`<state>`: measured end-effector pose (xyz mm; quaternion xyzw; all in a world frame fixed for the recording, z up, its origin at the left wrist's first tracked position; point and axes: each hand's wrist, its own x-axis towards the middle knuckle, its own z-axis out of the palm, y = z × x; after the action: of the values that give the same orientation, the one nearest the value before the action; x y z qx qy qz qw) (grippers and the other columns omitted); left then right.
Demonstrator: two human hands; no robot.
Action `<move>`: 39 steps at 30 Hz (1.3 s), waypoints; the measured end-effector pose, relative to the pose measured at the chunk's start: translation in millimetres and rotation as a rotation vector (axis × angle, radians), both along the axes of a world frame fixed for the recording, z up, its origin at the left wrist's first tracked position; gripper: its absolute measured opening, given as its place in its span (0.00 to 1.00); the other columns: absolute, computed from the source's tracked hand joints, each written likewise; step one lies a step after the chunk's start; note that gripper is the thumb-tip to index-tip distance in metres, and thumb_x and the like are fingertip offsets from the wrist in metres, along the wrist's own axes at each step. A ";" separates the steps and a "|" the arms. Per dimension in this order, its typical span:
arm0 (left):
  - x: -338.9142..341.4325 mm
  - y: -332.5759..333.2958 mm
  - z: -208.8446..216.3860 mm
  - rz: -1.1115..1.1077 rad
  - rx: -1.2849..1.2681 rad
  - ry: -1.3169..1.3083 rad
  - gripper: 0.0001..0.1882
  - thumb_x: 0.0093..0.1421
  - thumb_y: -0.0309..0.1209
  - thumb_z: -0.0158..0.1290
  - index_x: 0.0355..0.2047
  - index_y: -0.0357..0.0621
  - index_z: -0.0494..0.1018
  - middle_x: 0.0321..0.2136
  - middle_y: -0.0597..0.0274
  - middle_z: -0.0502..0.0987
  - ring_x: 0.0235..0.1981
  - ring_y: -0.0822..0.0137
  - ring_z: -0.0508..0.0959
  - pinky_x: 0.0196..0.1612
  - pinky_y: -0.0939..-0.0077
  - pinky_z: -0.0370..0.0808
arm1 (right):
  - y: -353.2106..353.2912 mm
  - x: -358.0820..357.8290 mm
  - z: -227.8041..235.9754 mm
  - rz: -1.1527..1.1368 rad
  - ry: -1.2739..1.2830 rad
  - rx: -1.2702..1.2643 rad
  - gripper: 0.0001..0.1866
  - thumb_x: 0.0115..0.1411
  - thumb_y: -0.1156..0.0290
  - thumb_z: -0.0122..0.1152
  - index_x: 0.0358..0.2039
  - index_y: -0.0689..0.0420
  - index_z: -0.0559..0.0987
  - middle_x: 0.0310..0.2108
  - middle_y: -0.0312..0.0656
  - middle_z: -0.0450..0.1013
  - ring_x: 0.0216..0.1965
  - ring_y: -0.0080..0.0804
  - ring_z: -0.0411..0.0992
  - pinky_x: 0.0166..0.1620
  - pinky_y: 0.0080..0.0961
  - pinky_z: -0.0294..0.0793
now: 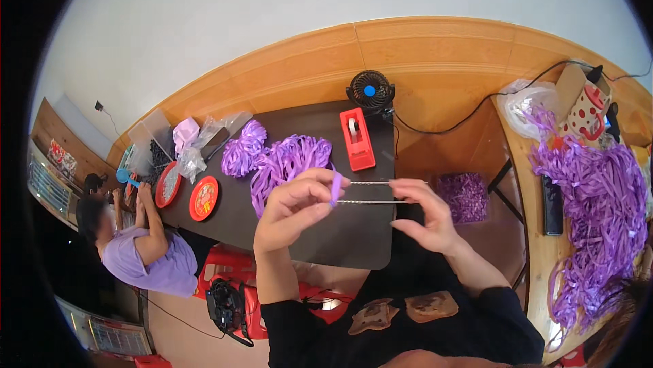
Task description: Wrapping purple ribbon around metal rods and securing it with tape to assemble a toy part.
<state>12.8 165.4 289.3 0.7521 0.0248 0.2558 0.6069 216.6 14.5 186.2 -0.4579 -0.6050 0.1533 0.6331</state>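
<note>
My left hand [292, 210] pinches a purple ribbon [336, 188], wrapped around the left ends of two thin metal rods [371, 202] with a twisted look. The rods lie level, one beyond the other, above the dark table [340, 235]. At their right ends are the bent fingers of my right hand [430, 217], with the thumb held apart below; the fingers cover the rod ends. Bundles of purple ribbon [292, 160] lie on the table just past my left hand. A red tape dispenser [358, 140] stands beyond the rods.
A black fan [370, 91] stands at the table's back edge. Red trays [203, 198] and plastic bags [192, 162] lie left, near a person in a purple shirt [153, 262]. On the right, a wooden table [537, 286] bears heaped purple ribbon [602, 198] and a black phone [552, 206].
</note>
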 end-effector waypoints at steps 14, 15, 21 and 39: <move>-24.2 -34.7 -19.3 0.060 0.423 0.106 0.03 0.51 0.22 0.55 0.27 0.35 0.75 0.29 0.55 0.77 0.30 0.59 0.77 0.36 0.70 0.73 | -17.2 -12.2 21.1 0.472 -0.108 0.090 0.08 0.51 0.78 0.59 0.33 0.62 0.79 0.25 0.40 0.75 0.25 0.35 0.72 0.30 0.28 0.64; -26.5 -17.9 -36.3 0.250 0.398 0.197 0.04 0.52 0.23 0.54 0.27 0.34 0.75 0.28 0.55 0.76 0.30 0.63 0.77 0.35 0.72 0.72 | -21.8 -10.3 22.1 0.480 -0.108 0.084 0.08 0.51 0.78 0.59 0.33 0.62 0.79 0.25 0.40 0.75 0.25 0.35 0.72 0.30 0.28 0.64; -36.0 45.1 -119.9 0.617 0.525 0.483 0.18 0.54 0.29 0.55 0.44 0.36 0.71 0.41 0.48 0.72 0.43 0.51 0.72 0.47 0.66 0.68 | -40.3 11.1 20.4 0.491 -0.028 0.109 0.08 0.52 0.77 0.59 0.33 0.64 0.79 0.25 0.41 0.76 0.26 0.32 0.74 0.30 0.27 0.65; -73.3 123.8 -68.8 0.898 -0.088 -0.445 0.07 0.57 0.18 0.49 0.36 0.32 0.75 0.31 0.62 0.77 0.30 0.76 0.75 0.36 0.86 0.70 | 3.0 36.1 -34.6 -0.006 1.250 -0.139 0.09 0.62 0.68 0.49 0.32 0.60 0.74 0.15 0.33 0.61 0.19 0.25 0.61 0.25 0.22 0.60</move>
<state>-60.5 289.2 220.6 0.5683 0.2267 0.6445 0.4586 252.8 17.5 151.6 -0.3234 -0.1078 0.4293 0.8364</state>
